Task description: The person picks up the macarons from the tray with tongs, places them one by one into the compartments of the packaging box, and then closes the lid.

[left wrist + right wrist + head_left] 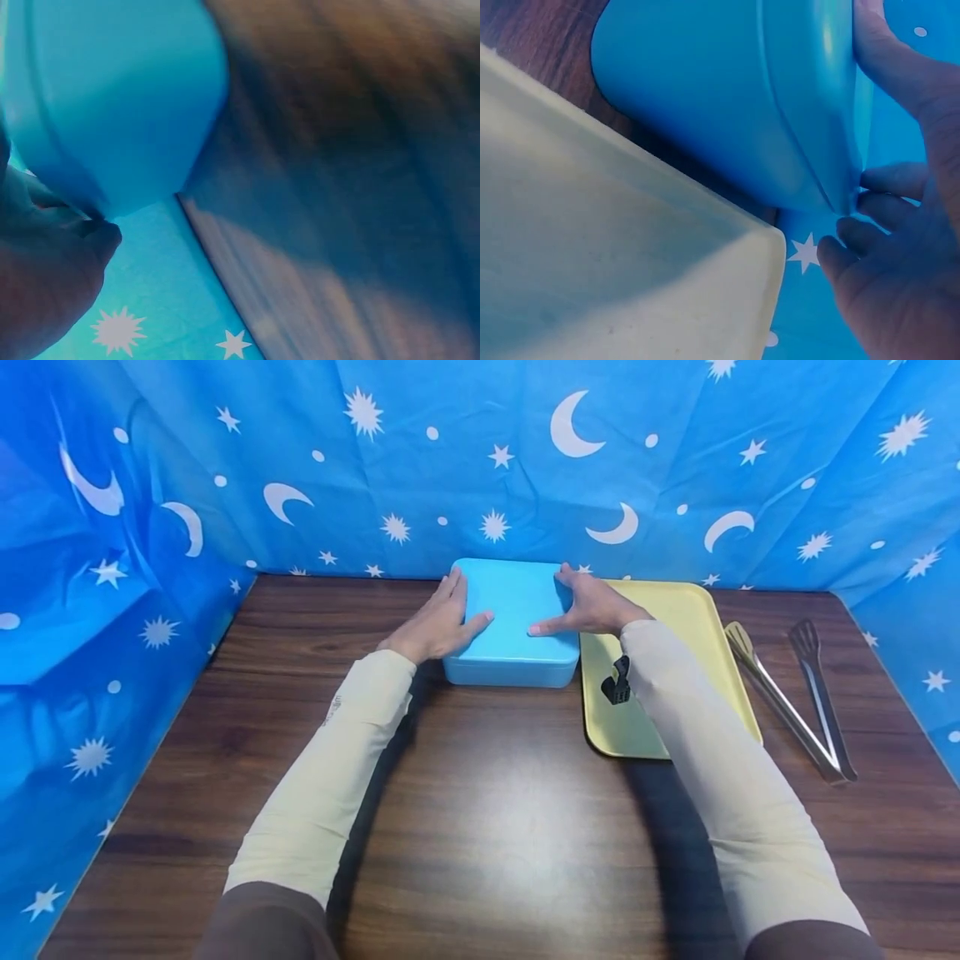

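A light-blue lidded box (510,672) stands at the back of the wooden table, its lid (517,602) seated on top. My left hand (437,625) grips its left side, thumb on the lid and fingers along the far left edge. At the far right corner my right hand (597,603) holds the lid, its thumb on top. The right wrist view shows the curled fingertips (885,210) touching the lid's edge at that corner. In the left wrist view the left fingers (67,232) meet the box's corner; that picture is blurred and dark.
Right beside the box lies a pale yellow tray (622,731), partly under my right forearm. Metal tongs (787,706) lie spread farther right. A black strap (617,683) hangs from my right wrist. Blue curtain (465,460) with moons and stars borders the table behind.
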Tool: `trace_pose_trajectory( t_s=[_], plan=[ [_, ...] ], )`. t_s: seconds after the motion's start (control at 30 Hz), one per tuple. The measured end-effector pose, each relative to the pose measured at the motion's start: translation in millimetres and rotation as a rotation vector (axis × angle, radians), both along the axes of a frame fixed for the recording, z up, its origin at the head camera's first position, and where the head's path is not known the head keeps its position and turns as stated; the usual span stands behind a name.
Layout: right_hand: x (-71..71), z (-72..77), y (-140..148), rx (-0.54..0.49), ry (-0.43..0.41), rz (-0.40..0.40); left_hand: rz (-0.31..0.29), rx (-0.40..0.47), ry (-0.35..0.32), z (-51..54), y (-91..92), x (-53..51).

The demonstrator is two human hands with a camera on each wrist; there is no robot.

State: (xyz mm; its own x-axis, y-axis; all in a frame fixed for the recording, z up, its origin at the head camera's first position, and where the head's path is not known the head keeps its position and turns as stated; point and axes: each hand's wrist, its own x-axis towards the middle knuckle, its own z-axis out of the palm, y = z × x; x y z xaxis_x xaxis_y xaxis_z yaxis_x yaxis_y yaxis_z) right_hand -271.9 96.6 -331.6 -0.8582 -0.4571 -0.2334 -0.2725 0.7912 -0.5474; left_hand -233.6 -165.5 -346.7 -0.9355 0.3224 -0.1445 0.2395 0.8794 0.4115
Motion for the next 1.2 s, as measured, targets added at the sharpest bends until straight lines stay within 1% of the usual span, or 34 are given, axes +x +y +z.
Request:
trace_pose_trajectory(
  t_s=[0.07,0.13,0.2,0.3,0.4,0.47,0.63,0.8,0.9,1.0,1.1,1.2],
  plan=[
    [-1.9,0.9,-2,0.014,0.001,-0.004,0.019,0.006,-0.006,2.5,0.2,-3.6],
    [-2.5,1.7,-4,0.04,-0.013,-0.009,0.039,0.01,-0.01,1.3,-0.1,-5.9],
    [-2.5,2.5,-6,0.062,-0.041,-0.007,0.054,0.011,-0.021,-2.6,-0.9,-7.3],
    [-2.0,3.4,-10,0.085,-0.063,0.0,0.064,0.009,-0.017,-9.6,-3.8,-7.0],
    [-0.8,4.2,-12,0.091,-0.055,0.01,0.077,0.017,-0.004,-14.3,-6.6,-6.1],
    [0.2,4.6,-12,0.089,-0.048,0.009,0.082,0.03,0.001,-15.4,-7.4,-5.6],
    [1.6,5.4,-9,0.084,-0.059,-0.001,0.075,0.01,-0.002,-14.0,-4.5,-6.7],
    [2.0,5.3,-5,0.079,-0.057,0.004,0.072,-0.023,-0.002,-9.2,0.7,-8.2],
    [4.6,7.9,1,0.042,-0.038,0.007,0.077,-0.025,0.045,-3.0,1.1,-7.3],
    [11.5,13.6,8,-0.008,0.013,-0.001,0.089,-0.015,0.119,5.6,-2.5,-2.0],
    [22.9,20.3,18,-0.037,0.099,-0.019,0.106,0.024,0.194,14.2,-7.7,8.8],
    [39.0,24.4,28,-0.06,0.207,-0.026,0.121,0.079,0.281,19.5,-12.8,25.9]
  ],
)
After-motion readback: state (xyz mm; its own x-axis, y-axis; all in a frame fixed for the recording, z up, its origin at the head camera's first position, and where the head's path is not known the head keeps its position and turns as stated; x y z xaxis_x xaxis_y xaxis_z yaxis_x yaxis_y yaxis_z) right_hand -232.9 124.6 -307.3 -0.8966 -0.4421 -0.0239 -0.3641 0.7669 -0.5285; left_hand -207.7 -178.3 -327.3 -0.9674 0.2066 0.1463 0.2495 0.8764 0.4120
